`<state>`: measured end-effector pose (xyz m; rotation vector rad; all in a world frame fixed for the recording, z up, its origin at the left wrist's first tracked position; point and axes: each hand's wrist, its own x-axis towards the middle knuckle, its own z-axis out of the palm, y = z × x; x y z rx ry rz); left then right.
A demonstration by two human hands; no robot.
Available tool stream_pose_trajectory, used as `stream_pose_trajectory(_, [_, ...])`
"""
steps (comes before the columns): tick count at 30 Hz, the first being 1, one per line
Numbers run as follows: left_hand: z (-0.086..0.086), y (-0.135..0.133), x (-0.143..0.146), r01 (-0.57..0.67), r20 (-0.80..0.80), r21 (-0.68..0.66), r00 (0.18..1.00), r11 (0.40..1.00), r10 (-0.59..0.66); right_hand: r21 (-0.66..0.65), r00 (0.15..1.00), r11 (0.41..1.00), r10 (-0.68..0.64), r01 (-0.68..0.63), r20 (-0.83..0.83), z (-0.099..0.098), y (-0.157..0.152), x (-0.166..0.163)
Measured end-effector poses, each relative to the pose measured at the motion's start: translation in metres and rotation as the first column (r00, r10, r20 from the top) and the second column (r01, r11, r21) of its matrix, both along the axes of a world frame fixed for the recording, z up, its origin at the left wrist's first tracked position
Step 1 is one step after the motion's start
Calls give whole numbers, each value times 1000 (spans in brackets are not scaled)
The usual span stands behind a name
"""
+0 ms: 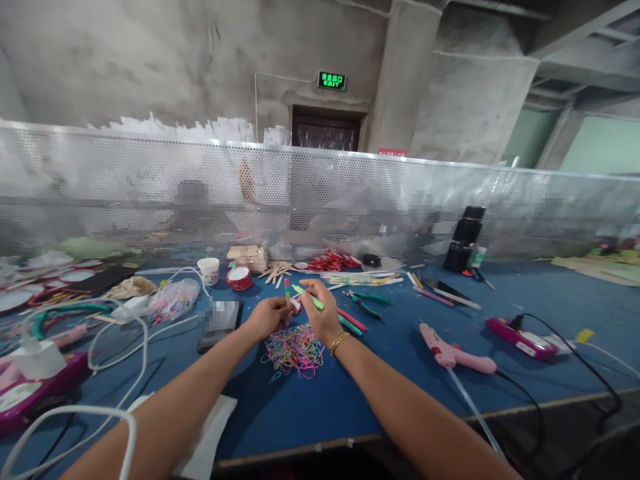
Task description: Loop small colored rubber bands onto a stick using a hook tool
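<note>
My left hand (271,319) is closed on a thin upright stick (287,291), red at the top with green below. In my right hand (325,317) there is a light-green marker pen (311,298), slanted with its tip toward the stick. Whether the tip touches the stick is too small to tell. Just below both hands lies a pile of small multicoloured loops (295,351). A red marker (351,319) and a teal marker (351,327) rest on the table beside my right wrist.
A phone (220,325) and white cables lie left. Behind are a paper cup (209,271), red round tins (239,278) and wooden sticks (276,273). Teal-handled pliers (364,304), a pink glue gun (457,353) and a purple power strip (523,339) are right. A perforated metal screen (340,200) borders the table.
</note>
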<state>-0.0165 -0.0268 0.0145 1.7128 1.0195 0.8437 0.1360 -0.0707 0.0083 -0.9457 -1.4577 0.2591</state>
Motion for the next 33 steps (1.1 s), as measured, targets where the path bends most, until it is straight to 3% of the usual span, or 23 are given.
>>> stream_pose_trajectory(4, [-4,5,-2,-45,-64,123,997,991,53,-2,992,993,-118,118,50,-2,2,1])
stream_pose_trajectory(11, [-3,-4,2,-104,-139,186,982,977,130,-94,993,995,-56,46,-104,0,2,-1])
stream_pose_trajectory(14, [-12,-9,4,-116,-158,308,973,944,171,-134,977,991,-51,24,-205,-4,-1,-2])
stream_pose_trajectory(19, [-32,-18,9,-117,-212,346,957,931,199,-158,941,986,-103,53,-323,-18,-8,2])
stream_pose_trajectory(25, [-38,-29,9,-123,-138,326,975,937,175,-170,936,980,-157,108,-314,-22,-18,5])
stream_pose_trajectory(33, [-34,-34,9,-184,-172,278,956,943,237,23,995,996,-79,81,-66,-21,-33,-7])
